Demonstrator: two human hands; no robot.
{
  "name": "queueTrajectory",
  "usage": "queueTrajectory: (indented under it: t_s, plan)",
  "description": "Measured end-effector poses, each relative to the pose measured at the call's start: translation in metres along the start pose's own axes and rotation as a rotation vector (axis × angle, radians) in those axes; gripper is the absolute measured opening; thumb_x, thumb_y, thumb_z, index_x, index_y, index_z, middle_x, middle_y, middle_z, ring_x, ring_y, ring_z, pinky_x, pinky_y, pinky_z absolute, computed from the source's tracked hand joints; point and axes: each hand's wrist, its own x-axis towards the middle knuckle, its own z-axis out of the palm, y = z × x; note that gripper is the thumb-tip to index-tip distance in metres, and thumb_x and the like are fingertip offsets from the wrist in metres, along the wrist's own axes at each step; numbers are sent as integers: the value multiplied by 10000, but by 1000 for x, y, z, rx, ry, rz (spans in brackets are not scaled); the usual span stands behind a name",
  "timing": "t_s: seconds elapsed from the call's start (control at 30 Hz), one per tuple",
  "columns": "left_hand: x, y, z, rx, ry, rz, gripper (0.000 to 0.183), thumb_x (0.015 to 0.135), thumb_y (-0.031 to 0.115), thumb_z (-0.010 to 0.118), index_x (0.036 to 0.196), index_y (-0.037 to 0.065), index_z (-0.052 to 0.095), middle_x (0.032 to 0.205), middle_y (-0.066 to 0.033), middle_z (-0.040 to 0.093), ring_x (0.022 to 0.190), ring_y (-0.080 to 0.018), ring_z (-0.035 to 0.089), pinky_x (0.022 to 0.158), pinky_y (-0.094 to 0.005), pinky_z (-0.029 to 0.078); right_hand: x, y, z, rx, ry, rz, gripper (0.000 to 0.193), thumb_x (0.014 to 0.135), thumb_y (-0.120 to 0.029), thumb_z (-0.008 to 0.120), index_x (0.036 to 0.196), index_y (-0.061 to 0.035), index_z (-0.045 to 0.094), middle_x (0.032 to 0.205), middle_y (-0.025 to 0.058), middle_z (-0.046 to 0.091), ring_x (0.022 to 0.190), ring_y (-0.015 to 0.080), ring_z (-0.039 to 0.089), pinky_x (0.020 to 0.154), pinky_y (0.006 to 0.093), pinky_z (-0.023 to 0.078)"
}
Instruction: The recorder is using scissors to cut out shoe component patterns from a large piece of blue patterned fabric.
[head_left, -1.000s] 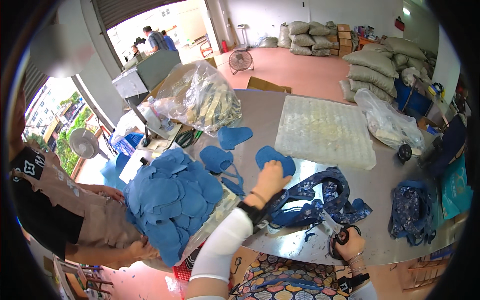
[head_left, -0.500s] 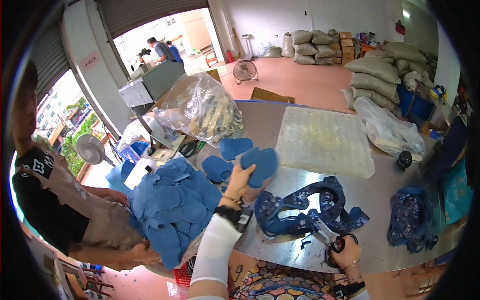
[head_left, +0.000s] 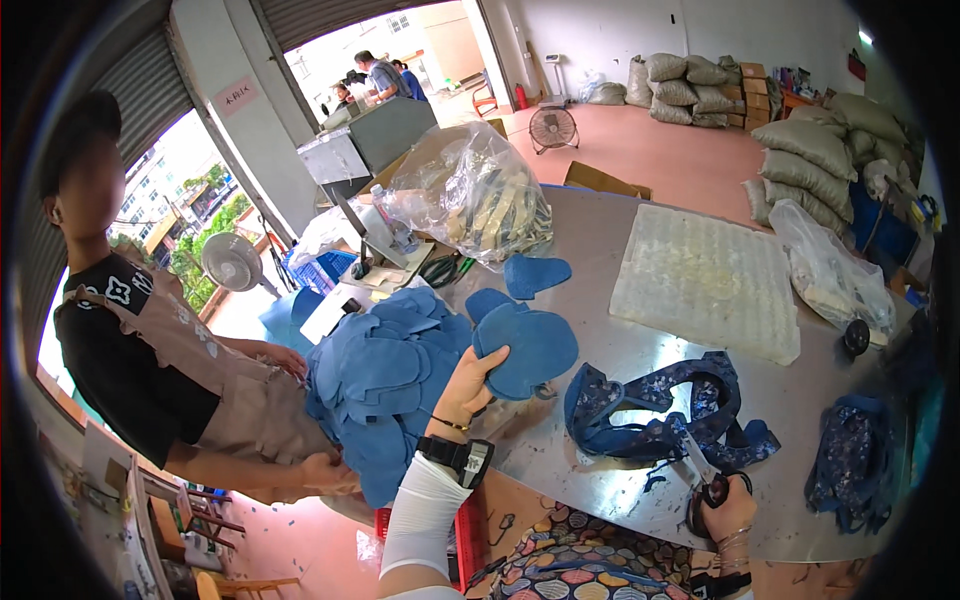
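Note:
My left hand [head_left: 470,384] pinches a flat blue sole-shaped piece [head_left: 532,348] by its near edge, above the metal table. Just behind it another blue piece [head_left: 487,302] is partly covered, and a third blue piece [head_left: 537,275] lies farther back. To the left rises a big heap of similar blue pieces [head_left: 385,365]. My right hand [head_left: 729,512] is closed round the dark handles of a pair of scissors [head_left: 700,462], low at the table's front edge. The blades point at a bundle of dark blue patterned fabric strips [head_left: 670,410], close by; whether they touch it I cannot tell.
Another person [head_left: 180,370] stands at the left, hands by the heap. A whitish flat slab [head_left: 705,285] and a clear bag [head_left: 825,265] lie at the back right. More patterned fabric [head_left: 852,462] sits far right. A filled plastic bag [head_left: 480,195] stands at the back.
The view has turned left, so the scene sits farther right. My left hand has tilted the blue piece and brought it over the one behind. The right hand keeps the scissors.

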Motion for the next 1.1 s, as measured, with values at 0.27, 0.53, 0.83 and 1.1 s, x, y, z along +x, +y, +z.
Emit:
queueTrajectory:
  t_s: [0.27, 0.53, 0.83, 1.1]
  plan:
    - [1, 3, 35, 897, 157, 335, 268, 857, 156, 633, 1032, -45, 597, 910, -94, 665, 802, -153, 624, 725, -270, 499, 1, 3, 4, -15, -8, 7, 335, 609, -250, 749, 848, -78, 590, 728, 67, 616, 675, 259, 625, 622, 355, 492]
    - [-8, 21, 46, 846, 290, 479, 245, 882, 154, 602, 997, -61, 596, 884, -75, 661, 768, -109, 595, 683, -263, 487, 1, 7, 1, -14, -20, -16, 390, 624, -340, 758, 845, -74, 580, 699, 76, 614, 665, 276, 621, 610, 365, 493]
    - [29, 9, 106, 395, 13, 254, 273, 897, 152, 576, 1086, -44, 563, 993, -79, 633, 825, -138, 614, 741, -257, 497, 1, 15, 2, 46, -22, -12, 384, 636, -360, 757, 850, -80, 605, 664, 9, 607, 623, 201, 615, 587, 315, 488]
    - [32, -37, 110, 247, -253, -196, 306, 889, 146, 590, 1128, -39, 544, 1041, -99, 627, 864, -159, 628, 773, -270, 517, 1, 17, 2, 12, -41, -2, 381, 631, -372, 753, 821, -84, 592, 655, 15, 601, 619, 211, 612, 580, 332, 483]
